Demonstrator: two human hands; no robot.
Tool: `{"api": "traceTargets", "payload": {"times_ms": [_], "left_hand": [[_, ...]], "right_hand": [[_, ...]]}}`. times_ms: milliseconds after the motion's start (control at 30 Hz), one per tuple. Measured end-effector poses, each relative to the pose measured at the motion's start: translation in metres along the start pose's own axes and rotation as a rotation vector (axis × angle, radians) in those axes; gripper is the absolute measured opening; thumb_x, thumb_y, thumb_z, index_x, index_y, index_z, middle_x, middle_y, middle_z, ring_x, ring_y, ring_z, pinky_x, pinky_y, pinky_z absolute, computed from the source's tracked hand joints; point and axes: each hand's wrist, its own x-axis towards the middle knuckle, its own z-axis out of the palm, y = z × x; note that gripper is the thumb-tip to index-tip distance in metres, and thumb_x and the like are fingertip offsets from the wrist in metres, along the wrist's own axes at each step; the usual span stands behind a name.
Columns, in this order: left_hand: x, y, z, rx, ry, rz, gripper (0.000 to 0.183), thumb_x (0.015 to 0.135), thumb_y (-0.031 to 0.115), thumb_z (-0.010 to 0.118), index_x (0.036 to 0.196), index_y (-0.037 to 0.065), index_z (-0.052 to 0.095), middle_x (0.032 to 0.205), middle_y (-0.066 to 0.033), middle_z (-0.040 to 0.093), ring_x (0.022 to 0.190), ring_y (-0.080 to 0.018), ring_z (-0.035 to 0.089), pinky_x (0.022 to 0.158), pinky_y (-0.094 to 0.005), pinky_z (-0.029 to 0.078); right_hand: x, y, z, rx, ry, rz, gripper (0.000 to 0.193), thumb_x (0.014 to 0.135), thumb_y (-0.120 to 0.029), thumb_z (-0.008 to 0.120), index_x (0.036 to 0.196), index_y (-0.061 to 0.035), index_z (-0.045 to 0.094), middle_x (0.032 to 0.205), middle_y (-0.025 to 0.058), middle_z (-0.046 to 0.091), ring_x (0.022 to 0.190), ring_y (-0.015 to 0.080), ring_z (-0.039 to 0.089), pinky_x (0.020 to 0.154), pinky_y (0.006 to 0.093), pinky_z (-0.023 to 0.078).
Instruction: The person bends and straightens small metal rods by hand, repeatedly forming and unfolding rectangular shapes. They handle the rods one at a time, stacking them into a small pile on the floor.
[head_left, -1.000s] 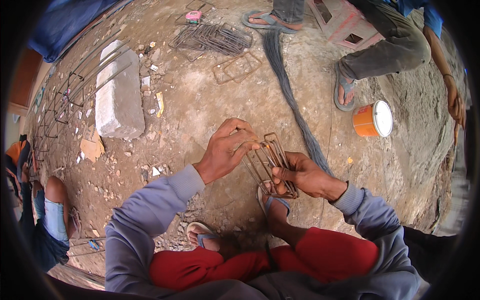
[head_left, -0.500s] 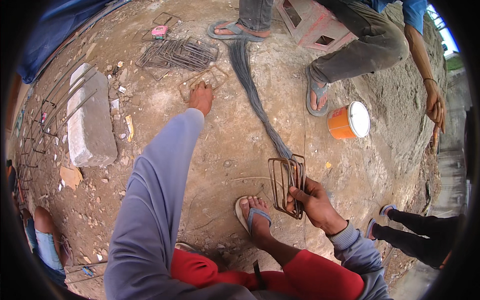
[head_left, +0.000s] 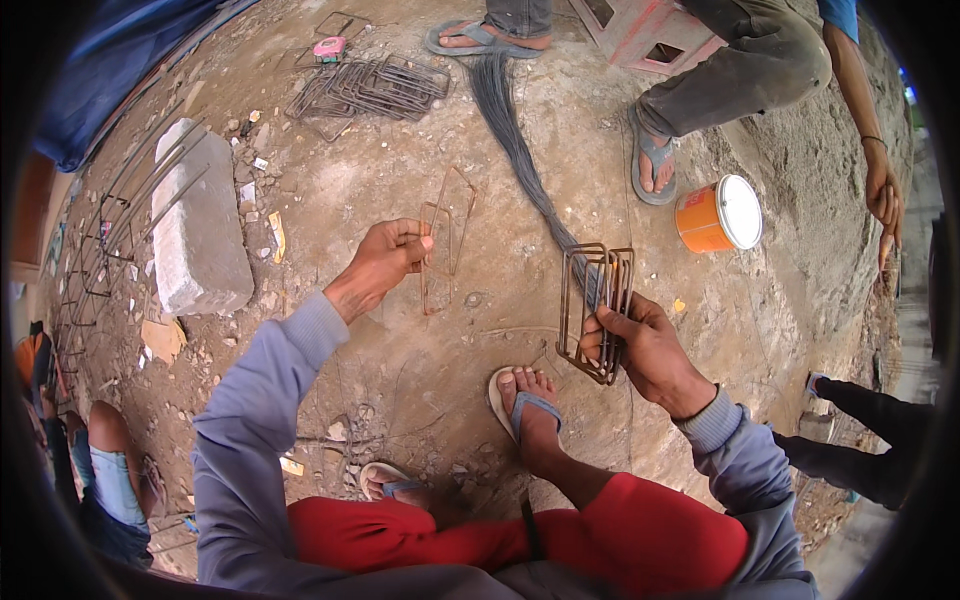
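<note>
Rusty bent rod (head_left: 462, 235) is pinched by L hand (head_left: 380, 265), fingers narrow; brown rect. frames (head_left: 598, 308) w/ rounded corners are gripped in R hand (head_left: 655, 350), fingers curled.

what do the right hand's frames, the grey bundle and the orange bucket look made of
Frames: probably steel rod, matt rust-brown, keeping crisp bends. Grey bundle: likely metal wire, dull, in many fine strands. Orange bucket: perhaps plastic, from its smooth wall and white top; painted metal is possible.
</note>
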Motion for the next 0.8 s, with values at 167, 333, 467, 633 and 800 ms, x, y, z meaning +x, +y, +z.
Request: {"api": "traceTargets", "payload": {"times_ms": [167, 333, 467, 633, 800], "left_hand": [[-0.079, -0.005, 0.02, -0.147, -0.184, -0.025, 0.02, 0.095, 0.018, 0.068, 0.109, 0.005, 0.062, 0.095, 0.0, 0.063, 0.085, -0.0091, 0.058, 0.078, -0.0288, 0.048], [-0.113, -0.013, 0.021, -0.123, -0.188, 0.018, 0.023, 0.094, 0.017, 0.069, 0.112, 0.005, 0.059, 0.097, 0.0001, 0.062, 0.084, -0.0088, 0.057, 0.077, -0.0279, 0.048], [-0.119, -0.023, 0.013, -0.139, -0.14, -0.008, 0.029, 0.094, 0.014, 0.069, 0.117, 0.003, 0.056, 0.098, -0.0005, 0.061, 0.087, -0.0086, 0.056, 0.077, -0.0277, 0.048], [-0.124, -0.023, 0.012, -0.105, -0.135, -0.023, 0.035, 0.094, 0.011, 0.067, 0.125, 0.001, 0.053, 0.103, -0.0021, 0.061, 0.089, -0.0092, 0.057, 0.08, -0.0273, 0.048], [-0.126, -0.025, 0.016, -0.1, -0.126, 0.052, 0.034, 0.096, 0.007, 0.062, 0.128, 0.0, 0.053, 0.1, -0.0027, 0.063, 0.09, -0.0106, 0.057, 0.084, -0.0275, 0.047]], "right_hand": [[0.022, -0.007, 0.021, -0.089, -0.012, -0.027, 0.009, 0.1, -0.008, 0.053, 0.106, -0.0005, 0.055, 0.093, 0.0106, 0.066, 0.079, 0.0179, 0.068, 0.069, 0.0291, 0.058], [0.031, -0.016, 0.036, -0.098, -0.122, 0.004, 0.011, 0.101, -0.011, 0.054, 0.106, -0.001, 0.055, 0.095, 0.0104, 0.066, 0.081, 0.0183, 0.068, 0.07, 0.0295, 0.058], [0.033, -0.02, 0.047, -0.057, -0.175, 0.048, 0.012, 0.102, -0.012, 0.051, 0.105, -0.0016, 0.056, 0.097, 0.0102, 0.066, 0.083, 0.0187, 0.069, 0.071, 0.0306, 0.059], [0.032, -0.02, 0.051, -0.077, -0.194, 0.071, 0.014, 0.102, -0.014, 0.051, 0.109, -0.002, 0.054, 0.1, 0.0102, 0.065, 0.087, 0.0197, 0.068, 0.074, 0.0325, 0.059], [0.03, -0.019, 0.053, -0.078, -0.201, 0.045, 0.013, 0.102, -0.014, 0.051, 0.108, -0.0027, 0.055, 0.098, 0.0094, 0.065, 0.086, 0.019, 0.068, 0.073, 0.031, 0.058]]}}
